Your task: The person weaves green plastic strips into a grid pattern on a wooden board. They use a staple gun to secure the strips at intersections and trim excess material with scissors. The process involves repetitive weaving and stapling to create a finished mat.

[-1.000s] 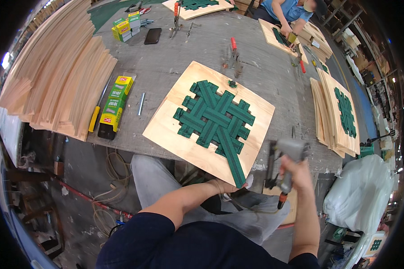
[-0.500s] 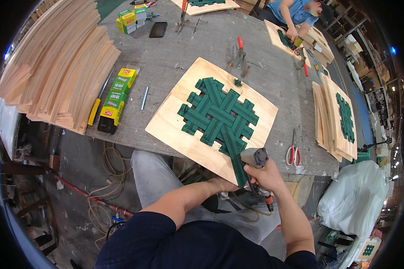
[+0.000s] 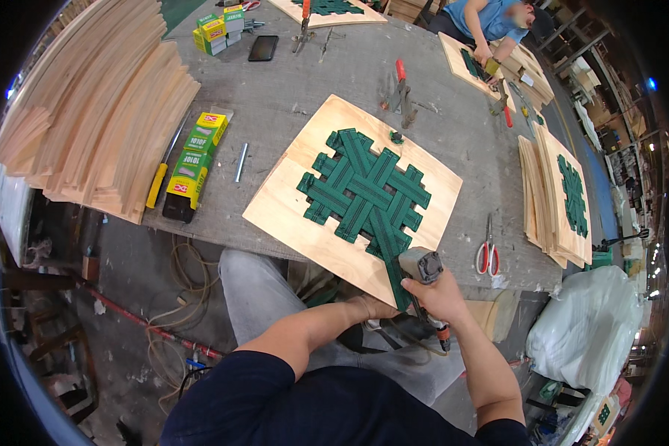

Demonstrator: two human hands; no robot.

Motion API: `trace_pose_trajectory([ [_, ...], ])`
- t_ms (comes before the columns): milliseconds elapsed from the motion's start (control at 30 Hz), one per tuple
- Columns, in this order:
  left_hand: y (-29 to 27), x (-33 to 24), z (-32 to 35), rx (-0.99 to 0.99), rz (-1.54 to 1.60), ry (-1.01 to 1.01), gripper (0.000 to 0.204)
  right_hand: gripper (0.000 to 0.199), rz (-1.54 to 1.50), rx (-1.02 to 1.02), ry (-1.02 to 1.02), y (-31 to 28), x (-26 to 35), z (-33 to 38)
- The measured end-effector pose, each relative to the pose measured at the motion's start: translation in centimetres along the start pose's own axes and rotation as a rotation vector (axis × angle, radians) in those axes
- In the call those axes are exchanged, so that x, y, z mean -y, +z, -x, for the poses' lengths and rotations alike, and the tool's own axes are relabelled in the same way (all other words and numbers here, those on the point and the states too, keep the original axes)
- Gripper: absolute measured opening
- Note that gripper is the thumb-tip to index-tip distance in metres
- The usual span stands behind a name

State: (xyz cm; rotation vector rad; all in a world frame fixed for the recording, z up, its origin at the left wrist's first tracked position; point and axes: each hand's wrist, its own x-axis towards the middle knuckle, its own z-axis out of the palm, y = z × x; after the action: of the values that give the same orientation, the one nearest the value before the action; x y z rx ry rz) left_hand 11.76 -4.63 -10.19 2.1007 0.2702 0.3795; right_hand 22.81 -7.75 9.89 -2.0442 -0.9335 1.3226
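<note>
A square wooden board lies tilted at the table's front edge, its near corner overhanging. Green webbing straps are woven across its middle. One strap end runs diagonally toward the near corner. My right hand is wrapped round the handle of a grey pneumatic staple gun. Its head is beside the loose strap, at the board's near right edge; whether it touches cannot be made out. My left hand is at the near corner below the strap end, its fingers hidden by the board and strap.
Red-handled pliers and scissors lie on the table. Left are staple boxes, a screwdriver, a metal rod and stacked wood panels. A co-worker works far right. More boards stand right.
The staple gun has dropped slightly and come closer to the strap end, with my right hand still round it. The board appears shifted a little to the right. My left hand stays near the corner.
</note>
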Motion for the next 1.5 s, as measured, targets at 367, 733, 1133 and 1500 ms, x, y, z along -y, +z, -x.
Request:
trace_pose_trajectory([
  [367,1.4,0.7,-0.3,-0.080,0.394,-0.084,0.040,0.041,0.062,0.016,-0.040,0.9,0.5,0.6],
  [733,1.8,-3.1,1.6,-0.151,-0.066,-0.226,0.041,0.042,-0.005,0.012,-0.050,0.0,-0.1,1.1],
  [1133,-4.9,-12.7,2.7,0.042,1.037,-0.441,0.041,0.034,-0.104,-0.076,-0.078,-3.3,-4.4,1.9],
  [1500,-18.3,-4.6,-3.5,-0.324,0.824,-0.736,0.040,0.026,-0.067,-0.029,-0.070,-2.4,-0.4,1.4],
])
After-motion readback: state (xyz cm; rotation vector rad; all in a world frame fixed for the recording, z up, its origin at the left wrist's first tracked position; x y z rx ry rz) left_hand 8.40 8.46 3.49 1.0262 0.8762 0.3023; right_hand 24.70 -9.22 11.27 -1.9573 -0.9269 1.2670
